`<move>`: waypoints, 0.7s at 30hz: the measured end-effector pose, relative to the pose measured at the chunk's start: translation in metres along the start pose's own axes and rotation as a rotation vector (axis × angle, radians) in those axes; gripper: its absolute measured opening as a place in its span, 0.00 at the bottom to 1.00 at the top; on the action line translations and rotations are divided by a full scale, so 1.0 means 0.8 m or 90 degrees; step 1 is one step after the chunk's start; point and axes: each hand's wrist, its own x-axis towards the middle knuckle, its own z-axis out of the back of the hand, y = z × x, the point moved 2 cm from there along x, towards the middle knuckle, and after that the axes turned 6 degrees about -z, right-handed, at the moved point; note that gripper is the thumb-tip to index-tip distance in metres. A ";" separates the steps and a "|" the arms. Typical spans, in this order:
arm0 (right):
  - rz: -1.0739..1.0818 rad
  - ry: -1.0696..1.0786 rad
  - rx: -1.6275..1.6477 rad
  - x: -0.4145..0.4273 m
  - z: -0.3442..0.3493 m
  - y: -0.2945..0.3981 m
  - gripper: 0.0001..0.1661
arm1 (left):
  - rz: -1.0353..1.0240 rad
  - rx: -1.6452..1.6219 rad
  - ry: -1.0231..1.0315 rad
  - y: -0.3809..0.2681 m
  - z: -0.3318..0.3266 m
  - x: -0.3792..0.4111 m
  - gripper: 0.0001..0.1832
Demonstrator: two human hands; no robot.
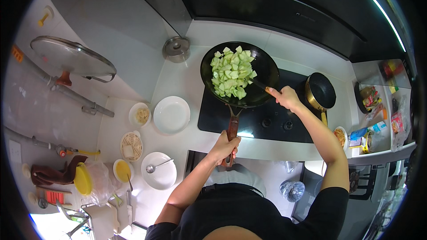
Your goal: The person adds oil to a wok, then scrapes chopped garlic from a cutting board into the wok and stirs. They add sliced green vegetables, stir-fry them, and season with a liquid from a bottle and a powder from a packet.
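My left hand (pixel 224 147) is wrapped around the brown wooden handle (pixel 233 125) of a large black wok (pixel 265 65). The wok sits over the left side of a black glass cooktop (pixel 217 120). Pale green chopped vegetable pieces (pixel 232 73) are heaped in the wok's left half. My right hand (pixel 287 98) grips a spatula (pixel 262 86) near the end of its handle. The spatula's dark blade reaches into the right edge of the heap and is partly hidden by the pieces.
A smaller gold-sided pan (pixel 322 90) stands at the cooktop's right. To the left are an empty white plate (pixel 171 115), a bowl of chopped pale food (pixel 141 115), a plate with a spoon (pixel 159 176) and a bowl of yellow liquid (pixel 122 170). A glass lid (pixel 73 55) hangs on the wall.
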 end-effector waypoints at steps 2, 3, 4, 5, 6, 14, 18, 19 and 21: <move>0.020 -0.102 -0.104 0.000 0.015 0.011 0.43 | -0.010 0.009 0.015 -0.002 0.002 0.001 0.12; 0.051 -0.158 -0.155 -0.009 0.023 0.025 0.40 | -0.013 0.013 0.021 -0.001 0.004 0.001 0.12; 0.102 -0.190 -0.199 -0.019 0.033 0.036 0.38 | -0.016 0.010 0.016 0.001 0.005 0.001 0.12; 0.153 -0.221 -0.243 -0.031 0.042 0.046 0.35 | -0.019 0.007 0.013 0.004 0.005 0.002 0.13; 0.199 -0.241 -0.292 -0.043 0.050 0.057 0.34 | -0.022 0.003 0.007 0.006 0.005 0.003 0.13; 0.222 -0.269 -0.525 -0.112 0.137 0.098 0.28 | -0.015 -0.011 0.007 0.003 0.006 0.001 0.13; 0.131 -0.259 -0.483 -0.102 0.188 0.074 0.29 | -0.011 -0.013 0.022 -0.002 0.005 -0.002 0.13; 0.116 -0.235 -0.476 -0.092 0.192 0.069 0.29 | -0.010 -0.013 0.025 -0.002 0.005 -0.002 0.12; 0.087 -0.188 -0.459 -0.064 0.189 0.059 0.28 | -0.009 -0.011 0.030 -0.003 0.006 -0.003 0.13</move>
